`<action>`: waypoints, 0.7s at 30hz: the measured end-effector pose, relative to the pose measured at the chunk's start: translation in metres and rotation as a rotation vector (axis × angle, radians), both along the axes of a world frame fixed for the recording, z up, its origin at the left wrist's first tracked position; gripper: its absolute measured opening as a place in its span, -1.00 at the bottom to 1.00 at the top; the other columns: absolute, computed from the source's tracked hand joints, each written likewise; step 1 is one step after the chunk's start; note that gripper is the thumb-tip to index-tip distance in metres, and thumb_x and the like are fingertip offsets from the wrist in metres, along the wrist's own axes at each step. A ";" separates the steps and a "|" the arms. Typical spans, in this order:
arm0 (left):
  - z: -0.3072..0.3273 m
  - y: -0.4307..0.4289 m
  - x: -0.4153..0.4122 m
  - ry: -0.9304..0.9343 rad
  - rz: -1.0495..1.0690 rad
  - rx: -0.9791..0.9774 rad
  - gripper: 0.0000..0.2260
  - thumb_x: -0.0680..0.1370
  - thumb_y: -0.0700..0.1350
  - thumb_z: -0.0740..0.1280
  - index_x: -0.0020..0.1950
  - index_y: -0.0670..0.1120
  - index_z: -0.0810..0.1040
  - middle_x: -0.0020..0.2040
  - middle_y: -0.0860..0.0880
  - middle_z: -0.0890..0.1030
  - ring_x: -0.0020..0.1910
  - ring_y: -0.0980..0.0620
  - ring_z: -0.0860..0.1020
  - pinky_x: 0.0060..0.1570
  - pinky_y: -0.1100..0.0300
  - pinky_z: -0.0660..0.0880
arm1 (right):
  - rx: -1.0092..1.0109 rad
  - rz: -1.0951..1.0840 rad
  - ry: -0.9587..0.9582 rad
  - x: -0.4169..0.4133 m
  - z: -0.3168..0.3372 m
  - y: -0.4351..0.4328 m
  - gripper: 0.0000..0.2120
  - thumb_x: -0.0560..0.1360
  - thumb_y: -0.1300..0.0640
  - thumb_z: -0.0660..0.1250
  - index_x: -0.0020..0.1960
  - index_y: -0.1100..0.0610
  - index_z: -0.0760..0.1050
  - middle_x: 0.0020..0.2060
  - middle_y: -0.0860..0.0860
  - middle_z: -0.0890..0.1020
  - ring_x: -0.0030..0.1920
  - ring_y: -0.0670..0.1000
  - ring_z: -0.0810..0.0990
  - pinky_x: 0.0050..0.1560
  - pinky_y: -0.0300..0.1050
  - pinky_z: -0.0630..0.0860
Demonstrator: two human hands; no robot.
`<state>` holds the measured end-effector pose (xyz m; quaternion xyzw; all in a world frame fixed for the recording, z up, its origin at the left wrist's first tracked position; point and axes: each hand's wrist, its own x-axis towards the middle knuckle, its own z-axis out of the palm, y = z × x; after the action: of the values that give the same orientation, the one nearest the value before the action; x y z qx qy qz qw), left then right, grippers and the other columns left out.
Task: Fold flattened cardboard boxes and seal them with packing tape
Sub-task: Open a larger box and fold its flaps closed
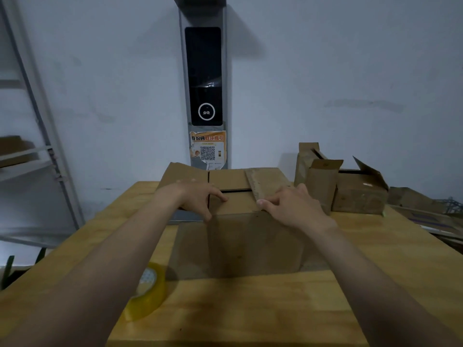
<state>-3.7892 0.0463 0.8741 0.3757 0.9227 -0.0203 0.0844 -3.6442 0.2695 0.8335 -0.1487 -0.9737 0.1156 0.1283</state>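
Folding step: top flaps look nearly closed, so by my judgement taping comes next and is not yet begun.
Table: wooden top; everything here rests on it.
Cardboard box: stands in the middle of the table, straight ahead of the person, its near wall in shadow.
Spare boxes: a cluster to the right of the work, some with flaps raised, apart from both hands.
Seam: a dark slit between the flaps, running left to right across the person, so tape would need to follow that line.
Pale strip: lies slantwise on the far flap; I cannot tell what it is.
Left hand: sits on the box's left top corner, fingers curled down onto the flap, thumb hooked over the near edge, seemingly pinching the cardboard.
Right hand: on the right side of the top, fingers fairly straight and pointing inward, pressing the flap flat and gripping nothing.
Tape roll: yellowish, on the table near-left of the box beside the left forearm, touched by neither hand.
Key relation: the roll lies back and left of the fingers, nearer the left hand, which would have to let go of the flap.
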 end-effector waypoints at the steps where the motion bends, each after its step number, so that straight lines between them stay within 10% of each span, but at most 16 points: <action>1: 0.001 -0.004 0.004 0.029 0.009 -0.002 -0.33 0.45 0.14 0.52 0.52 0.29 0.36 0.61 0.13 0.19 0.58 -0.12 0.15 0.51 -0.19 0.15 | -0.012 0.002 -0.019 0.001 0.000 0.000 -0.57 0.57 -0.43 0.07 0.30 -0.36 0.53 0.35 -0.07 0.49 0.45 0.13 0.23 0.27 0.36 0.40; 14: -0.036 -0.079 0.038 0.263 0.451 0.984 -0.46 0.61 -0.09 0.40 0.56 -0.02 0.32 0.45 -0.07 0.48 0.31 -0.11 0.52 0.14 0.08 0.45 | -0.083 0.035 -0.001 0.020 -0.023 -0.008 -0.41 0.61 -0.40 -0.22 0.55 -0.30 0.23 0.63 -0.13 0.09 0.64 0.06 -0.08 0.51 0.45 -0.15; 17: -0.047 -0.070 0.048 0.121 0.589 1.316 -0.28 0.58 -0.08 0.45 0.63 -0.02 0.13 0.52 -0.09 0.40 0.34 -0.11 0.52 0.23 -0.03 0.49 | -0.132 0.043 0.010 0.027 -0.021 -0.010 -0.38 0.63 -0.37 -0.22 0.58 -0.21 0.21 0.64 -0.11 0.08 0.64 0.05 -0.09 0.53 0.40 -0.16; 21: -0.049 -0.051 0.059 -0.198 0.613 1.624 -0.52 0.61 -0.09 0.41 0.51 0.04 0.39 0.20 -0.01 0.63 0.12 0.02 0.61 0.02 0.00 0.62 | -0.171 0.008 0.125 0.035 -0.020 -0.005 -0.27 0.59 -0.42 -0.23 0.55 -0.10 0.33 0.57 -0.03 0.28 0.57 0.08 0.21 0.52 0.33 0.14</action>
<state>-3.7307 -0.0049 0.8252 0.0550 0.7006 0.6998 -0.1278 -3.6089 0.2649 0.8136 -0.1476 -0.9510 0.2077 0.1751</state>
